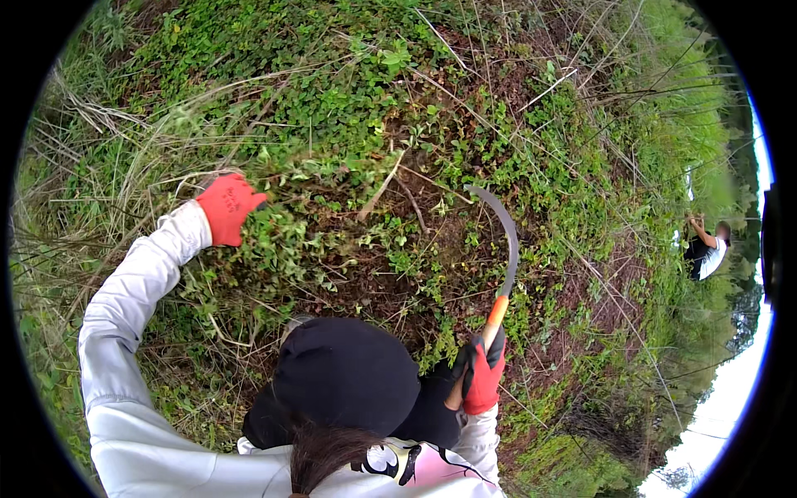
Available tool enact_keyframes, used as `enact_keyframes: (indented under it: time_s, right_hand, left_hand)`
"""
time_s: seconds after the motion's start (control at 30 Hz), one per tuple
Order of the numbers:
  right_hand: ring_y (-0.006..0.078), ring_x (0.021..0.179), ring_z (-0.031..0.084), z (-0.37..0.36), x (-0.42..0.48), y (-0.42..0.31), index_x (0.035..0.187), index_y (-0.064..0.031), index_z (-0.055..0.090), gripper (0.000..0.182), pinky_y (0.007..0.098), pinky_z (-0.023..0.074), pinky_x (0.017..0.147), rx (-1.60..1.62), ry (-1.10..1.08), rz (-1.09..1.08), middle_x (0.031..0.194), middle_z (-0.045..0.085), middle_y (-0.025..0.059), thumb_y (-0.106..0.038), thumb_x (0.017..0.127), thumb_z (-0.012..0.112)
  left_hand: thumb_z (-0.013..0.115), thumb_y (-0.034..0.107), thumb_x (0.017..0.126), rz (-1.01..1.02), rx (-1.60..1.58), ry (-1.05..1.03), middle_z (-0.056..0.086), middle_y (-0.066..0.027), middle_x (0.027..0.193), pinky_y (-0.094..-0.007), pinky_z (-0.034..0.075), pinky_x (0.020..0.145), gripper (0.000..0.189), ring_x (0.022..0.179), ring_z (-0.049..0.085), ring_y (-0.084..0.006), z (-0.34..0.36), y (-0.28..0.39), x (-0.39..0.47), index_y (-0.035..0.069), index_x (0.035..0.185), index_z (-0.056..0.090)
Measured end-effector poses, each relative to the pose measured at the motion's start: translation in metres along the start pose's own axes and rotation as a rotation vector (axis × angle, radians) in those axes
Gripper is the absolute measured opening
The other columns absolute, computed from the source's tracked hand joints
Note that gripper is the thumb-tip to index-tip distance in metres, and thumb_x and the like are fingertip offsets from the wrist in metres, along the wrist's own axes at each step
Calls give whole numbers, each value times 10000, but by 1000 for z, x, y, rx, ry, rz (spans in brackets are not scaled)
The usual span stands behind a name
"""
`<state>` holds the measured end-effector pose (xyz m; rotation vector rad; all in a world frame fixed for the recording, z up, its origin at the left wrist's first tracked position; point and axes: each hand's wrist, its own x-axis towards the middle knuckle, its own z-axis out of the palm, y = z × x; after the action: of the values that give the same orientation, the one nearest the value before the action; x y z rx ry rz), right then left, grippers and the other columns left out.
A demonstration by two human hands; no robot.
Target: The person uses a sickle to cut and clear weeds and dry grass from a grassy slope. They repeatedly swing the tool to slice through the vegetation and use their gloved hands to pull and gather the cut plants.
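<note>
My left hand (229, 208), in a red work glove with dark-coated fingertips, is over low leafy vines (283, 233) at the left. Its back faces up, and its palm and most fingers are hidden, so I cannot tell whether stems are inside it. My right hand (484, 373), gloved the same way, grips the wooden handle (496, 327) of a sickle near my knee. The handle is orange towards the blade. The sickle's curved metal blade (509, 239) points away from me and hooks left above brown soil (448, 249) and sparse leaves.
A pale broken stalk (381, 190) and a thin brown stick (412, 202) lie ahead. Dry grass (118, 162) tangles at the left. Long bare stems (598, 274) cross the slope at the right. Another person (707, 249) is farther off among tall grass.
</note>
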<state>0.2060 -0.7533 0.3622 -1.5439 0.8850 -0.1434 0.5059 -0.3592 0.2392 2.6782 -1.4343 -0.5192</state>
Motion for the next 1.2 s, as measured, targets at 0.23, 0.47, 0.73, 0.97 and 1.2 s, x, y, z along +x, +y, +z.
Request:
enact_keyframes:
  time_s: [0.23, 0.47, 0.73, 0.97, 1.2]
  right_hand:
    - [73, 520, 479, 52, 85, -7, 1452, -109, 333, 536, 240, 413, 432, -65, -118, -1, 711, 513, -12, -93, 966, 559]
    - [90, 494, 488, 107, 66, 34, 1324, -140, 420, 397, 254, 401, 417, -37, -302, 253, 681, 520, -13, -152, 963, 587]
    - [97, 494, 507, 65, 19, 14, 1314, -92, 431, 372, 247, 410, 411, 17, -310, 157, 732, 556, 19, -102, 964, 556]
    - [130, 445, 475, 64, 60, -22, 1133, -99, 452, 170, 253, 384, 397, 210, -81, -192, 638, 507, 35, -144, 982, 518]
    - [82, 486, 466, 96, 144, -83, 1454, -118, 341, 520, 232, 386, 414, -99, -241, -293, 692, 511, -7, -193, 981, 545]
  left_hand:
    - [788, 256, 579, -618, 89, -94, 620, -196, 1106, -440, 420, 1011, 748, 1095, 583, -328, 39, -61, -169, 88, 1275, 573]
    - [793, 212, 529, 130, 13, 44, 363, -195, 1481, -534, 321, 1113, 774, 1322, 386, -399, -19, 79, -8, 70, 1262, 586]
    - [740, 254, 626, 63, 129, 238, 233, -241, 1547, -493, 277, 1106, 1058, 1360, 356, -392, -34, 82, 161, 88, 1529, 213]
    - [766, 274, 601, -40, -129, 129, 564, -133, 1252, -430, 437, 985, 795, 1172, 547, -310, -37, 48, 184, 82, 1330, 514]
    - [750, 201, 576, -561, 11, 390, 590, -111, 1197, -414, 471, 932, 682, 1122, 570, -307, -62, -74, 82, 108, 1232, 591]
